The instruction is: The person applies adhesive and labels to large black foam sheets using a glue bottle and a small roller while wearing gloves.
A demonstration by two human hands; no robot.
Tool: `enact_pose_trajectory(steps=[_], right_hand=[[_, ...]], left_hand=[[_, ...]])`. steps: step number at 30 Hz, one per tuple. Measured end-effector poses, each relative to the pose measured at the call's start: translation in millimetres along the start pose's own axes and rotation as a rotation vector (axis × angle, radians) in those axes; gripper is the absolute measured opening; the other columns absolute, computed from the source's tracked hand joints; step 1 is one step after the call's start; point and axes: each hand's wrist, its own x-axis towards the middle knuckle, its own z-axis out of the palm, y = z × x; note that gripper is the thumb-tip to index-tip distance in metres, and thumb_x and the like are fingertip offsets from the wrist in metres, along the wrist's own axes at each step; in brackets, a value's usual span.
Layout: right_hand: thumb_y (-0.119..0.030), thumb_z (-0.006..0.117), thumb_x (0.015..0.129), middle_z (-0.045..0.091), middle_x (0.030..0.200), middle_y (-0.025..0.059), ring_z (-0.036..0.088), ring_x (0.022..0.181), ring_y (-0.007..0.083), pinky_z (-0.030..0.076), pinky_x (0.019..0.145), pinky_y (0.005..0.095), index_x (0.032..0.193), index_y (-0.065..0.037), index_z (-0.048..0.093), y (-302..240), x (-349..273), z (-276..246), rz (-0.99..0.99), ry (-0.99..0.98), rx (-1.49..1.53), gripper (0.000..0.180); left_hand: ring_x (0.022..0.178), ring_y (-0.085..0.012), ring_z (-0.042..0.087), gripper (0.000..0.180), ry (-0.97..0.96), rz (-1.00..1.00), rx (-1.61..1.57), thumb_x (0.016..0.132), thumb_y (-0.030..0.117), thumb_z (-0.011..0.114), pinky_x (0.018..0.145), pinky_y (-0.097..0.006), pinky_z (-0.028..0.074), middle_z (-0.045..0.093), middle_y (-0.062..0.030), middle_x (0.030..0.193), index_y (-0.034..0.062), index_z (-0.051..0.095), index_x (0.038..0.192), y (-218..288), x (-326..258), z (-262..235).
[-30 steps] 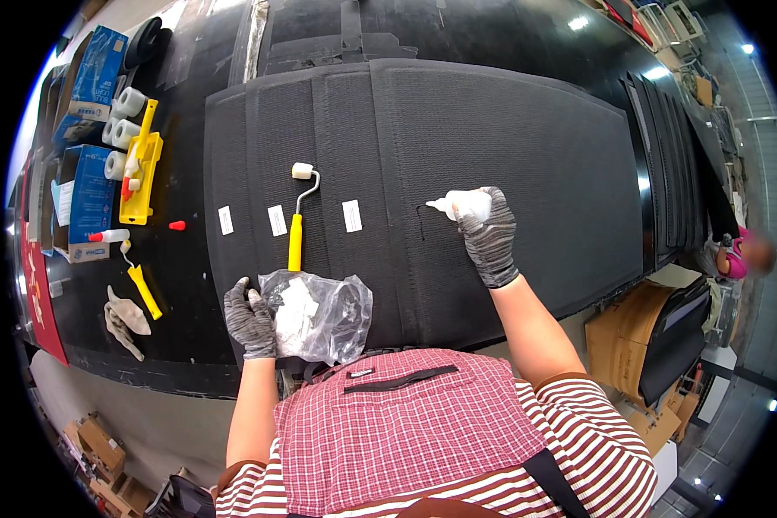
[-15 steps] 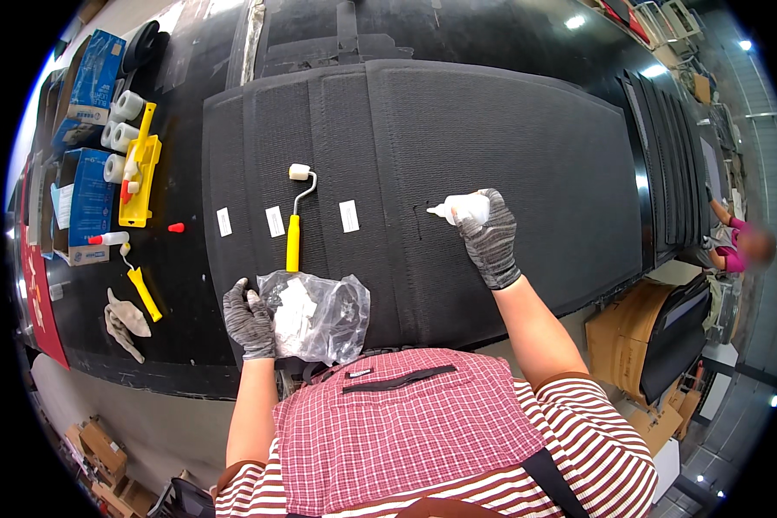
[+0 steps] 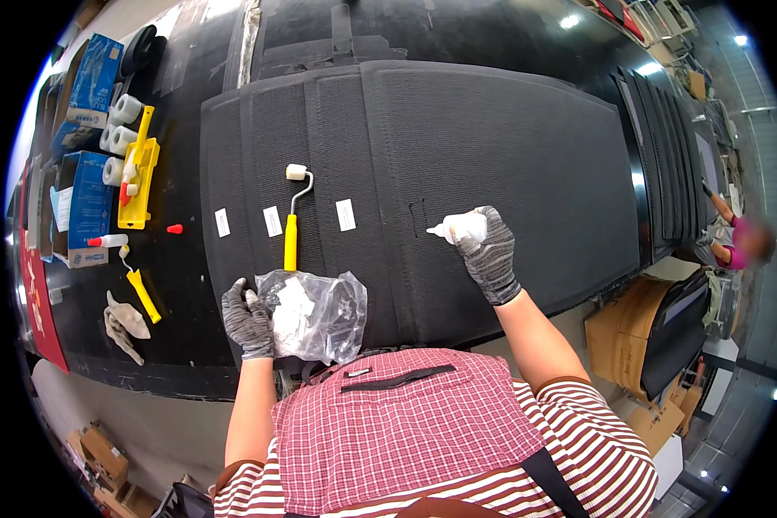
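My right hand (image 3: 490, 257), in a grey knit glove, is closed round a white squeeze bottle (image 3: 466, 227). The bottle lies tilted, its nozzle pointing left at the lower end of a thin wet outline (image 3: 419, 217) on a black ribbed mat (image 3: 509, 155). My left hand (image 3: 249, 321), gloved too, has its fingers curled together beside a clear plastic bag (image 3: 341, 315) of white labels; anything small in the fingers is hidden. Three white labels, including one (image 3: 345, 215), lie in a row on the mat. Among them rests a small roller (image 3: 291, 233) with a yellow handle.
On the left of the black table stand blue boxes (image 3: 95, 203), white rolls (image 3: 121, 138) and a yellow tray (image 3: 138, 203). A second roller (image 3: 143, 293) and a glove (image 3: 126, 326) lie nearby. Stacked mats (image 3: 656, 155) and another person (image 3: 734, 237) are at the right.
My right hand has moved the squeeze bottle slightly down, toward me. The thin outline on the mat now has a longer upper edge and side. My left hand stays beside the bag.
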Motion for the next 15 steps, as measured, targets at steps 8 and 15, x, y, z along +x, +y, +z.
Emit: enact_pose_trajectory(steps=[8, 15], right_hand=[[-0.021, 0.075, 0.081, 0.067, 0.082, 0.0139, 0.068, 0.074, 0.0199, 0.058, 0.064, 0.0323, 0.099, 0.0, 0.057, -12, -2, -1, -0.018, 0.0, 0.011, 0.034], [-0.02, 0.074, 0.082, 0.067, 0.083, 0.0138, 0.068, 0.075, 0.0187, 0.058, 0.064, 0.0307, 0.099, 0.0, 0.057, -19, -4, 7, -0.017, -0.018, 0.037, 0.032]], left_hand=[[0.082, -0.0263, 0.062, 0.024, -0.022, -0.051, -0.031, 0.09, 0.011, 0.055, 0.077, -0.035, 0.051, 0.062, -0.0132, 0.093, 0.0, 0.064, 0.11, 2, -1, -1], [0.086, -0.0278, 0.063, 0.024, -0.025, -0.044, -0.008, 0.09, 0.011, 0.055, 0.079, -0.036, 0.051, 0.063, -0.0142, 0.096, 0.0, 0.064, 0.11, 2, -1, -1]])
